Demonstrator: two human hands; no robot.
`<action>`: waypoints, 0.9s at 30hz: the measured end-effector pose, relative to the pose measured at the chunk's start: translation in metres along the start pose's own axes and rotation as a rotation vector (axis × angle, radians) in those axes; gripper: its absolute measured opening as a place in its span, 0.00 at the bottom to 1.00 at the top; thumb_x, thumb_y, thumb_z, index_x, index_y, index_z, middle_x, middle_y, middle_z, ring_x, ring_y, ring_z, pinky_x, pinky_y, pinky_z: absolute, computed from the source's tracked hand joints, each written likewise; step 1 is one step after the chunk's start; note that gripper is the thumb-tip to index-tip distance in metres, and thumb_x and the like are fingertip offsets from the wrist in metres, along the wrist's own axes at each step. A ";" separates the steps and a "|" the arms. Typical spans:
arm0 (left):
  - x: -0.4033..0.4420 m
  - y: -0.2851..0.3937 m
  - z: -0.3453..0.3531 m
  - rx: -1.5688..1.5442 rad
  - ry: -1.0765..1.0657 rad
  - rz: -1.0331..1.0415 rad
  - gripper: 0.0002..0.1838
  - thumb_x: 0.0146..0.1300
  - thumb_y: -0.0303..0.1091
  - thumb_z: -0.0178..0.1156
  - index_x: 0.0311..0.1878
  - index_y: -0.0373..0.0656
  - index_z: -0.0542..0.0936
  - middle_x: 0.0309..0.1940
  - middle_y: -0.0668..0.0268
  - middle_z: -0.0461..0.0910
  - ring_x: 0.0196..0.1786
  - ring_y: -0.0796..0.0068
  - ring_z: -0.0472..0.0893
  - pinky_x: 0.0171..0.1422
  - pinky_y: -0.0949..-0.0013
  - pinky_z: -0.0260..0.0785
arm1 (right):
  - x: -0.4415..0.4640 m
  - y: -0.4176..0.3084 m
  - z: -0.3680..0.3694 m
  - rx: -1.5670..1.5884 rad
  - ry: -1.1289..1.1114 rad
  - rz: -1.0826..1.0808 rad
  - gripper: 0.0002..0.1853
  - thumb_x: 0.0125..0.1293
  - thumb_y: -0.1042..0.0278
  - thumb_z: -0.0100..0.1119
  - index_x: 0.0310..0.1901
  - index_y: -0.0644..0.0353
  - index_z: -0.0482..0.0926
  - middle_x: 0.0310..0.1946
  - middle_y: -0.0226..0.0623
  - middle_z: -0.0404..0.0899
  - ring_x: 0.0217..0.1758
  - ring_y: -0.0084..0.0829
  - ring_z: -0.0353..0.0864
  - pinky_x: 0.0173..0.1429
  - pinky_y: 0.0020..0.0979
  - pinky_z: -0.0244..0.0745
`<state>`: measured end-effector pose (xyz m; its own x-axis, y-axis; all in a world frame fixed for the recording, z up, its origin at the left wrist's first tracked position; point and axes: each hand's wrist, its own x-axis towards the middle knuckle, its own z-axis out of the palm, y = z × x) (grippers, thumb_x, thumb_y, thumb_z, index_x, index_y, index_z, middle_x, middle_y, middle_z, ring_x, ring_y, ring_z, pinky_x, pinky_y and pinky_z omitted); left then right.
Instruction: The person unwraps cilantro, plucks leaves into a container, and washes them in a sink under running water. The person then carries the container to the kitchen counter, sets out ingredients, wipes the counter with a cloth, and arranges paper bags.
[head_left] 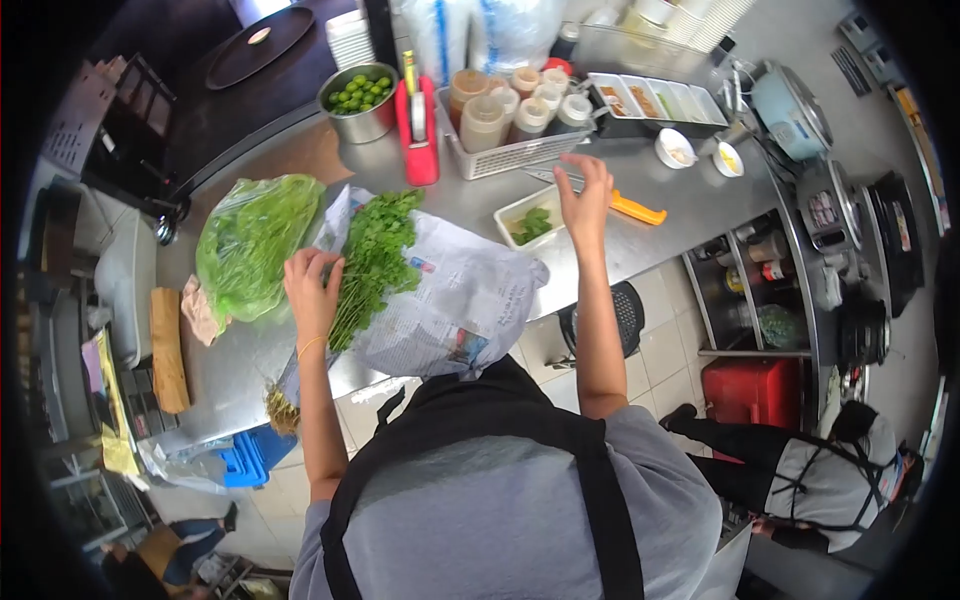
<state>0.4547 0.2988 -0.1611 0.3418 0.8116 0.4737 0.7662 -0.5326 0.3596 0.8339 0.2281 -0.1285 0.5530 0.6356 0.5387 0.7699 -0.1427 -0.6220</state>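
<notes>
A bunch of leafy green cilantro (378, 245) lies on a sheet of newspaper (450, 290) on the steel counter, its roots hanging at the front edge. My left hand (312, 285) is at the left side of the bunch, fingers curled in against the stems. To the right, my right hand (586, 195) is raised over the side of a small white tub (500, 216), thumb and forefinger apart with nothing visible between them. Picked green leaves (532, 225) lie inside the tub. Beside that hand rests a knife with an orange handle (638, 208), its blade partly hidden.
A plastic bag of greens (255, 240) sits left of the newspaper. Behind are a pot of limes (358, 100), a red tape dispenser (416, 135), a basket of bottles (525, 155) and two small bowls (675, 149). A co-worker (820, 480) is at the lower right.
</notes>
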 end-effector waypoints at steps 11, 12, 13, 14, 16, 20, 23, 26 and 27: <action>-0.017 0.014 0.024 0.074 -0.199 0.162 0.07 0.46 0.30 0.59 0.31 0.50 0.81 0.47 0.61 0.68 0.55 0.56 0.65 0.58 0.55 0.56 | -0.097 -0.066 0.116 0.325 -0.657 -0.285 0.05 0.55 0.74 0.56 0.33 0.57 0.79 0.37 0.40 0.77 0.44 0.41 0.76 0.46 0.43 0.69; -0.017 0.015 0.019 0.075 -0.220 0.150 0.05 0.46 0.31 0.60 0.30 0.49 0.81 0.47 0.61 0.68 0.55 0.56 0.65 0.58 0.55 0.55 | -0.101 -0.070 0.121 0.257 -0.678 -0.353 0.04 0.55 0.73 0.58 0.33 0.56 0.80 0.38 0.39 0.77 0.43 0.41 0.76 0.46 0.44 0.69; -0.018 0.018 0.012 0.074 -0.243 0.137 0.04 0.47 0.33 0.61 0.29 0.49 0.81 0.47 0.61 0.68 0.55 0.56 0.64 0.58 0.55 0.55 | -0.106 -0.071 0.123 0.195 -0.718 -0.339 0.04 0.54 0.71 0.59 0.33 0.57 0.80 0.38 0.39 0.77 0.43 0.42 0.76 0.45 0.44 0.69; -0.021 0.020 0.008 0.072 -0.265 0.123 0.04 0.47 0.34 0.62 0.27 0.48 0.81 0.47 0.61 0.68 0.55 0.56 0.64 0.58 0.55 0.55 | -0.110 -0.071 0.124 0.132 -0.759 -0.325 0.05 0.54 0.69 0.60 0.32 0.57 0.80 0.38 0.39 0.77 0.43 0.42 0.76 0.45 0.45 0.69; -0.027 0.018 0.008 0.069 -0.257 0.106 0.05 0.48 0.36 0.63 0.26 0.46 0.80 0.47 0.61 0.68 0.55 0.57 0.64 0.58 0.55 0.55 | -0.112 -0.070 0.125 0.068 -0.878 -0.277 0.06 0.53 0.67 0.62 0.32 0.57 0.80 0.38 0.38 0.77 0.43 0.42 0.76 0.44 0.45 0.69; -0.033 0.009 0.013 0.093 -0.240 0.069 0.10 0.49 0.40 0.65 0.23 0.44 0.79 0.46 0.63 0.68 0.54 0.58 0.65 0.57 0.56 0.55 | -0.110 -0.071 0.133 0.114 -1.000 -0.147 0.07 0.51 0.67 0.63 0.32 0.57 0.79 0.38 0.38 0.77 0.47 0.42 0.75 0.44 0.45 0.69; -0.021 0.020 0.010 0.077 -0.197 0.069 0.11 0.50 0.39 0.64 0.22 0.44 0.77 0.41 0.65 0.72 0.51 0.60 0.66 0.56 0.57 0.56 | -0.102 -0.082 0.149 0.231 -0.786 -0.196 0.09 0.50 0.69 0.64 0.34 0.56 0.78 0.38 0.39 0.76 0.48 0.41 0.74 0.46 0.44 0.69; -0.009 0.020 0.024 0.055 -0.157 0.092 0.10 0.48 0.38 0.65 0.23 0.45 0.76 0.35 0.67 0.74 0.48 0.64 0.69 0.53 0.59 0.57 | -0.099 -0.088 0.165 0.207 -0.629 -0.284 0.10 0.49 0.72 0.62 0.35 0.55 0.76 0.36 0.39 0.75 0.47 0.41 0.75 0.46 0.44 0.68; -0.009 0.020 0.027 0.042 -0.180 0.056 0.09 0.49 0.38 0.64 0.25 0.45 0.76 0.34 0.67 0.75 0.47 0.65 0.70 0.52 0.60 0.58 | -0.099 -0.088 0.170 0.173 -0.595 -0.310 0.10 0.49 0.73 0.62 0.35 0.55 0.76 0.36 0.39 0.75 0.47 0.41 0.74 0.46 0.45 0.68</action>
<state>0.4819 0.2874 -0.1792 0.4734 0.8127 0.3396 0.7640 -0.5708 0.3008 0.6577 0.3068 -0.2238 0.0087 0.9425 0.3341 0.7751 0.2047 -0.5978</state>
